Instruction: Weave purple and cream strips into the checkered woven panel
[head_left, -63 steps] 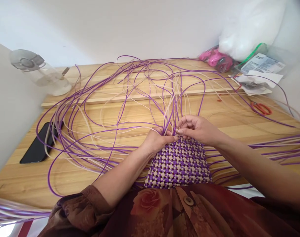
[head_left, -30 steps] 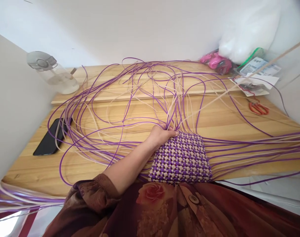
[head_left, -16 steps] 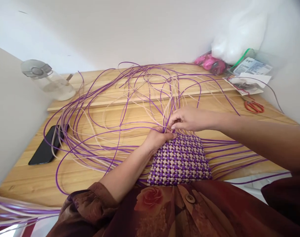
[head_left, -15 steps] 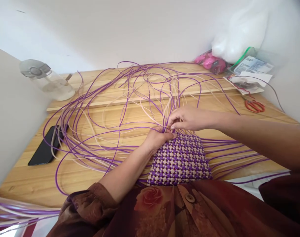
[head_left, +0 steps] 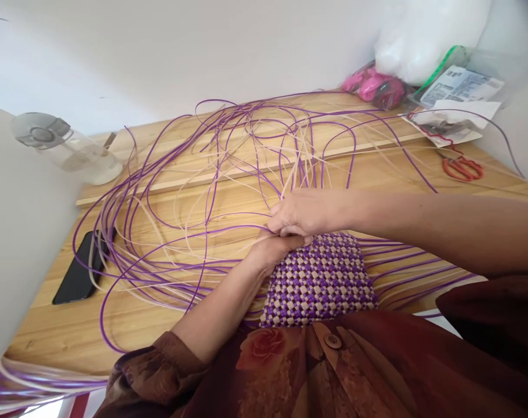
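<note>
A woven panel (head_left: 320,281) in a purple and beige check lies against my body, with long loose strands (head_left: 172,157) fanning out from its edges. My left hand (head_left: 275,249) grips the panel's upper left corner, its thumb lying on top of the weave. Just above it, my right hand (head_left: 301,212) is closed at the far edge, fingers curled down over the strands beside my left hand. Its fingertips meet strands there, but which ones it pinches is hidden. Purple and beige strands rise behind the right hand's knuckles.
A black phone (head_left: 83,267) lies at the left under looping strands. A clear bottle with a grey lid (head_left: 42,130) stands at the back left. Orange-handled pliers or scissors (head_left: 463,168), papers (head_left: 459,87) and a pink bundle (head_left: 372,84) are at the right. A wooden ledge (head_left: 238,171) crosses the back.
My right hand has moved left and turned over, now covering the strands by the left hand. The left hand keeps its place on the corner. The whole view has tilted slightly.
</note>
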Demonstrator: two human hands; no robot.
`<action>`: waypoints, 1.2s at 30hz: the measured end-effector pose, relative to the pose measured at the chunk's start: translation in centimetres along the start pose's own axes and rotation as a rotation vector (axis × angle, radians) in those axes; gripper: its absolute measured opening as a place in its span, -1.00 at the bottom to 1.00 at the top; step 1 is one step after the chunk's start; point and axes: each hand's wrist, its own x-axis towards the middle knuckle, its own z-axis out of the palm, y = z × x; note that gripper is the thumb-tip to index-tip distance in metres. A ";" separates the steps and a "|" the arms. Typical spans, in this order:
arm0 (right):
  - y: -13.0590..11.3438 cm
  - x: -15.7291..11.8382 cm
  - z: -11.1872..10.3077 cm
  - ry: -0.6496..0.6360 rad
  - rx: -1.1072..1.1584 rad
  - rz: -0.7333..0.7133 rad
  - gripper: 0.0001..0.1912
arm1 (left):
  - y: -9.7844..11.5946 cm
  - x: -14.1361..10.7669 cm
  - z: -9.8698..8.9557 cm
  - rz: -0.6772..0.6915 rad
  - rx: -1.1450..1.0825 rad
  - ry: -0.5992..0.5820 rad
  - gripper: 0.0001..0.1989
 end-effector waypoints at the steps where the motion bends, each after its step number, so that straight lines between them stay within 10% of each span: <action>1: 0.0 0.0 -0.1 -0.005 0.014 -0.020 -0.82 | 0.0 0.0 0.1 0.013 0.001 0.023 -0.62; 7: 0.0 0.0 -0.3 0.075 -0.011 -0.007 -0.81 | 0.2 0.1 -0.1 -0.015 0.023 0.110 -0.75; 11: -0.5 -2.3 0.5 0.354 -0.012 0.128 -0.74 | 0.5 0.3 -0.5 -0.051 -0.007 0.009 -0.81; 17: -2.7 -8.1 6.1 0.600 -0.044 0.321 -0.76 | 1.0 -0.1 -0.7 -0.080 0.032 -0.058 -0.75; 23: -3.2 -7.0 10.1 0.869 -0.042 0.364 -0.87 | 0.6 0.0 -1.0 -0.020 0.074 -0.079 -0.73; 31: -5.1 -8.0 8.9 0.754 0.333 0.432 -0.87 | 0.0 0.3 -0.9 0.020 0.170 -0.030 -0.73; 36: -5.3 -8.1 10.0 0.913 0.486 0.388 -0.93 | 0.6 0.2 -0.8 -0.034 0.091 -0.075 -0.68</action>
